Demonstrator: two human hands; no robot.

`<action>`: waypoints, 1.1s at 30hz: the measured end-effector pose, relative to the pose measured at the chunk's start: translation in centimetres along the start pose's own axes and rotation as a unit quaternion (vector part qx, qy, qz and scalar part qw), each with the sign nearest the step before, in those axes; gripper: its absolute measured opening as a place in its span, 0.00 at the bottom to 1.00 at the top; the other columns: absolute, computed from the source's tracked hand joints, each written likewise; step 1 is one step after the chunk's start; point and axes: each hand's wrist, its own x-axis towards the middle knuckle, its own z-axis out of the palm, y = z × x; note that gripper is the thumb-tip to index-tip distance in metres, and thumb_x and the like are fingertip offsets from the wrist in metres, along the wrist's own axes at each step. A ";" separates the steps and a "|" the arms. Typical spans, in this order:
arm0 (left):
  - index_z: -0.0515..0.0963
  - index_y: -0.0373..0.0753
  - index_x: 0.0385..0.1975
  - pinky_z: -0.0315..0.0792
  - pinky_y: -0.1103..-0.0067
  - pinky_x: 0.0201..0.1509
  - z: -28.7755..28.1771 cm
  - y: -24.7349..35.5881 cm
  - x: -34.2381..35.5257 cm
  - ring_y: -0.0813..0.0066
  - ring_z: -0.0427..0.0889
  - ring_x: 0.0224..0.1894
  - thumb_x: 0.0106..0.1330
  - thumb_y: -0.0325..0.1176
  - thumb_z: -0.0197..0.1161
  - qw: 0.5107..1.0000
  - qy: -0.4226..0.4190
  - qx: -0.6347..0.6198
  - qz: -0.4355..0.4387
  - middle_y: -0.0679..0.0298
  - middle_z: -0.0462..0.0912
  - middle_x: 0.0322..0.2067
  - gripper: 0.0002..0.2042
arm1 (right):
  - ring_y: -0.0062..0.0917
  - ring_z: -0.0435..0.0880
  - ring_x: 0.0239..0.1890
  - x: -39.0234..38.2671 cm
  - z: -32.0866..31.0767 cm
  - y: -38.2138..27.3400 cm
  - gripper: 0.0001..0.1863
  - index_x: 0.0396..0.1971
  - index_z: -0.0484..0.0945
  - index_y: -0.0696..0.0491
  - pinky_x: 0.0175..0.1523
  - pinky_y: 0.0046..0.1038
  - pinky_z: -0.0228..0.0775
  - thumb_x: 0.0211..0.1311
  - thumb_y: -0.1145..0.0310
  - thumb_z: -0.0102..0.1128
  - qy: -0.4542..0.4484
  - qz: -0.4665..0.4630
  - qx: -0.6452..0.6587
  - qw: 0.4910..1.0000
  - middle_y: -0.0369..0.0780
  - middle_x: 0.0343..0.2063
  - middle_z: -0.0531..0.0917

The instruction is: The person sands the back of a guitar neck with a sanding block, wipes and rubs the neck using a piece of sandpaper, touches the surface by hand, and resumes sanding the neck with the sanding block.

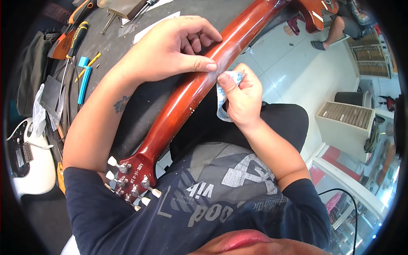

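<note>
A glossy reddish-brown guitar neck [178, 104] slants across the middle, its rounded back facing up. Its headstock [138, 170], with several cream-buttoned tuners, lies at the lower left near my body. Part of the guitar's body [313, 17] shows at the upper right. A dull, whitish patch marks the neck between my hands. My left hand [182, 49] rests against the neck, thumb laid on it and index finger reaching its far edge, the other fingers loosely curled. In my right hand [245, 95], a bent piece of sandpaper [222, 100], white-backed with blue print, is pinched against the neck's near side.
On the dark bench at left lie a yellow-black screwdriver [79, 37], a blue marker [84, 85], a yellow pencil [91, 63] and a clear plastic bag [39, 111]. A white guitar body [40, 163] sits farther left. Across the tiled floor stands a white cabinet [342, 131]; another person's leg [335, 32] is beyond.
</note>
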 end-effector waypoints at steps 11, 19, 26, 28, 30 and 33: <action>0.85 0.33 0.58 0.77 0.84 0.42 0.3 0.2 -0.3 0.86 0.79 0.38 0.63 0.36 0.85 1.000 -0.009 -0.021 -0.018 0.69 0.79 0.38 0.26 | 0.08 0.76 0.30 0.4 -0.2 -0.4 0.15 0.36 0.75 0.51 0.34 0.17 0.67 0.79 0.63 0.73 0.004 -0.006 -0.040 0.999 0.30 0.29 0.83; 0.85 0.33 0.59 0.77 0.84 0.43 0.1 0.1 -0.3 0.85 0.79 0.39 0.64 0.36 0.85 1.000 -0.007 -0.012 -0.013 0.68 0.79 0.39 0.26 | 0.09 0.74 0.30 0.4 -0.1 -0.8 0.14 0.36 0.76 0.52 0.35 0.17 0.65 0.78 0.64 0.73 -0.003 -0.002 -0.056 0.998 0.30 0.30 0.82; 0.84 0.33 0.59 0.77 0.84 0.43 0.4 0.0 -0.1 0.86 0.78 0.39 0.63 0.38 0.85 1.000 -0.003 -0.001 -0.013 0.69 0.78 0.39 0.27 | 0.08 0.76 0.30 -0.3 -0.7 -0.3 0.16 0.35 0.75 0.52 0.33 0.18 0.67 0.78 0.64 0.74 0.006 -0.005 -0.058 0.998 0.30 0.29 0.83; 0.84 0.33 0.59 0.77 0.84 0.43 0.2 0.0 -0.3 0.86 0.78 0.39 0.63 0.38 0.85 1.000 0.000 -0.003 0.003 0.70 0.78 0.39 0.27 | 0.08 0.76 0.30 -0.1 -0.5 -0.4 0.15 0.36 0.76 0.53 0.33 0.18 0.68 0.78 0.64 0.74 -0.002 -0.009 -0.045 0.999 0.30 0.29 0.83; 0.84 0.33 0.59 0.77 0.85 0.42 0.3 0.0 -0.2 0.86 0.78 0.39 0.63 0.38 0.85 1.000 0.002 0.006 0.008 0.70 0.78 0.39 0.27 | 0.08 0.75 0.29 0.1 -0.2 -0.6 0.14 0.36 0.76 0.52 0.34 0.17 0.67 0.78 0.64 0.73 -0.003 -0.011 -0.041 0.999 0.30 0.29 0.83; 0.85 0.33 0.58 0.76 0.85 0.42 0.2 0.2 -0.1 0.86 0.78 0.39 0.63 0.38 0.85 1.000 -0.002 -0.003 -0.021 0.70 0.79 0.39 0.27 | 0.08 0.75 0.30 0.5 0.3 -0.8 0.13 0.37 0.77 0.52 0.34 0.17 0.66 0.79 0.65 0.73 -0.004 -0.013 -0.039 0.999 0.30 0.30 0.83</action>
